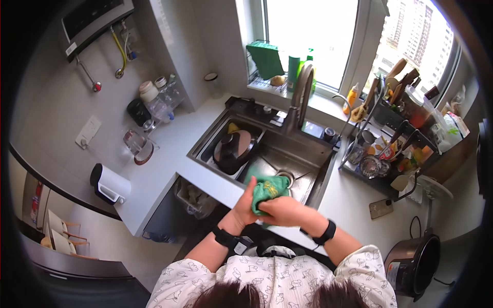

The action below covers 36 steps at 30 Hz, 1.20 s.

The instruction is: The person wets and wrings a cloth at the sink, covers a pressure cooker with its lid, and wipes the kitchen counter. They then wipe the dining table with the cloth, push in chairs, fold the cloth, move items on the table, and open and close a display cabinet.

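Observation:
A green cloth [270, 188] with a yellow mark is bunched between my two hands, over the front edge of the sink [319, 172]. My left hand [244, 208] is closed round its left side, thumb pointing up. From the right, my right hand [282, 211] grips the lower part of the cloth, its fingers curled in. Whether anything is wrapped inside the cloth, I cannot tell. Behind the hands, a dark pot or lid [233, 151] sits in the sink's left part. The tall faucet [300, 97] rises at the back of the sink.
At right stands a crowded dish rack [377, 177] with utensils and bowls. A phone [381, 208] lies on the right counter, near a dark cooker pot [413, 264]. On the left are a white kettle [110, 184] and a glass jug [137, 143]. A bin bag [195, 197] hangs below the counter.

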### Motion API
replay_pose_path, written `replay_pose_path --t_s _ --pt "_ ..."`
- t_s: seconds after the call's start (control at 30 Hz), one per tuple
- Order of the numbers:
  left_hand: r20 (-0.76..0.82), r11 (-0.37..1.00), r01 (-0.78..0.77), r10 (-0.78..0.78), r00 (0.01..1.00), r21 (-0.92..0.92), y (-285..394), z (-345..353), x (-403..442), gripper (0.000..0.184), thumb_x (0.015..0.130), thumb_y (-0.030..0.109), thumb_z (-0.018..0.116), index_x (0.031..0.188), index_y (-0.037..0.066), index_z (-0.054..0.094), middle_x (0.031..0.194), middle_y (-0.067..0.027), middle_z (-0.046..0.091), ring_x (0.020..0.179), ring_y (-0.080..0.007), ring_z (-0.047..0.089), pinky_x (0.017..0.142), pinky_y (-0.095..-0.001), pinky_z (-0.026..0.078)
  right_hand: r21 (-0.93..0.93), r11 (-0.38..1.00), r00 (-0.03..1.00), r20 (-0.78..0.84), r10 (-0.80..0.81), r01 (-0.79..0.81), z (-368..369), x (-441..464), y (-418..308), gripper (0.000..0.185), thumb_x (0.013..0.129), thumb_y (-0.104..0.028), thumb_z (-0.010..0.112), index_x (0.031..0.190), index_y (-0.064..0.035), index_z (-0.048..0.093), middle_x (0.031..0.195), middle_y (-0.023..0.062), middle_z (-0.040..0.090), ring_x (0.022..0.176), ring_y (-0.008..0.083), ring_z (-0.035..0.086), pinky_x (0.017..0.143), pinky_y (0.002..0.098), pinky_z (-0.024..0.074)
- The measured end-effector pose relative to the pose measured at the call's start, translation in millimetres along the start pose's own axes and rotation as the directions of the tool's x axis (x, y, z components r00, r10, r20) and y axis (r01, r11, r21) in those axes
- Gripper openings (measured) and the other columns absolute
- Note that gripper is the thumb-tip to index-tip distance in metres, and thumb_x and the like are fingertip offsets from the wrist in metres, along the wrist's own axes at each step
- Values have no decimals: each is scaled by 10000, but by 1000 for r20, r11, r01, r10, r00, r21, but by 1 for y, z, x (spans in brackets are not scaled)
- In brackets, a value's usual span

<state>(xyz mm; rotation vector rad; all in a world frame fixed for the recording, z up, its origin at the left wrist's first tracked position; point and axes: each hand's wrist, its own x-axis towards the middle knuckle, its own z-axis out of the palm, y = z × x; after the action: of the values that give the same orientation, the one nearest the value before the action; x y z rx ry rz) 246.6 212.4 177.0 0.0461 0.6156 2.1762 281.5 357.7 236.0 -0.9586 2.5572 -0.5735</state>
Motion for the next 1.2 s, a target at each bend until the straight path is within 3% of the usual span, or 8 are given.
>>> replay_pose_path --t_s 0.1,0.27,0.37,0.47,0.6,0.73,0.97,1.2 --pt "-119 998 -2 10 993 68 -12 10 26 403 932 326 411 1195 26 460 1100 -116 569 989 -203 567 864 -321 457 259 950 964 -241 -112 175 0 -37 37 249 798 -238 607 917 -31 537 863 148 570 815 315 562 703 363 456" --pt "-207 869 -30 151 967 494 6 12 62 368 912 252 480 1193 16 462 1092 -80 567 990 -165 549 881 -308 433 520 852 935 -275 224 -51 -19 -60 133 310 820 -206 604 1066 -23 559 958 132 616 872 229 599 764 322 479" --pt "-267 534 122 202 942 836 25 8 84 392 910 311 484 1130 -13 505 1010 -49 585 952 -114 519 833 -253 399 521 811 777 -382 500 -267 -13 -35 202 394 805 -230 609 1118 -7 523 987 171 603 919 278 588 808 353 465" --pt "-401 624 161 265 877 765 37 -5 110 383 910 321 480 1089 -15 522 995 -52 588 901 -118 539 791 -251 413 459 796 706 -404 582 -394 -2 7 256 520 798 -252 603 1214 9 434 1092 211 543 1016 323 531 885 381 422" --pt "-173 953 -45 101 980 298 54 -43 148 352 917 310 460 1078 5 526 1017 -82 599 899 -184 596 807 -332 474 249 833 696 -459 551 -495 25 77 318 690 780 -246 600 1327 14 269 1278 248 375 1149 385 402 968 399 354" --pt "-259 989 145 -131 957 37 53 -88 178 454 903 425 430 1130 41 512 1052 -97 601 949 -217 595 845 -374 480 302 805 642 -489 591 -511 36 124 348 713 694 -248 650 1293 -34 328 1299 231 342 1126 396 393 950 405 371" --pt "-382 970 192 -237 893 -150 37 -119 195 382 931 371 383 1084 52 527 1016 -92 604 911 -212 589 796 -358 479 -199 798 682 -658 321 -569 44 139 325 657 699 -134 617 1274 18 337 1234 229 396 1131 379 407 949 444 333" --pt "-374 973 208 -229 899 -96 26 -137 202 352 930 339 386 1073 50 526 999 -89 608 860 -218 590 728 -348 486 300 860 358 -815 456 -413 37 157 325 491 744 1 551 1203 26 381 1122 218 459 1059 371 465 896 391 394"
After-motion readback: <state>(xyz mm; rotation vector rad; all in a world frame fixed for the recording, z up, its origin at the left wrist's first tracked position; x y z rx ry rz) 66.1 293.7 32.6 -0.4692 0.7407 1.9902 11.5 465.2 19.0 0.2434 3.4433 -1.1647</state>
